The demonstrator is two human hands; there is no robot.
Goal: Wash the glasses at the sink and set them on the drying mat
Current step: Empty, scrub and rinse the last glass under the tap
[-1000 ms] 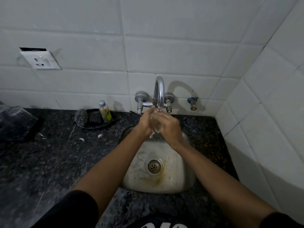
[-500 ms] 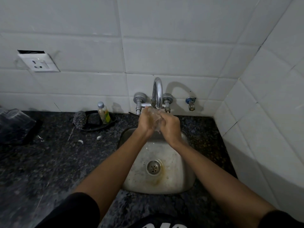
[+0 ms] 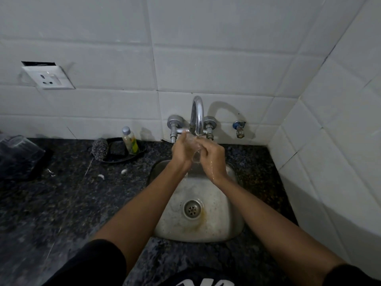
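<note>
Glass [image 3: 194, 148], clear, held between both hands directly under the curved faucet [image 3: 197, 114], above the far end of the steel sink [image 3: 231, 223]. Thin water stream from the spout meets it. Left hand [image 3: 182, 150] wraps the glass from the left, fingers curled round it. Right hand [image 3: 213, 159] covers it from the right, fingers curled over the rim side; wet sheen on the back of that hand. How far the right fingers reach inside the glass cannot be told. Drain [image 3: 192, 208] sits mid-basin, yellowish stain beside it. Dark speckled counter [image 3: 61, 203] surrounds the sink. Far left of the faucet: black oval tray [image 3: 117, 159] carrying a steel scrubber [image 3: 99, 149] and a small bottle [image 3: 129, 141] with a yellow-green label. Wall socket [image 3: 49, 78] on the white tiles, far left. Small blue-handled tap [image 3: 239, 129] right of the faucet.
</note>
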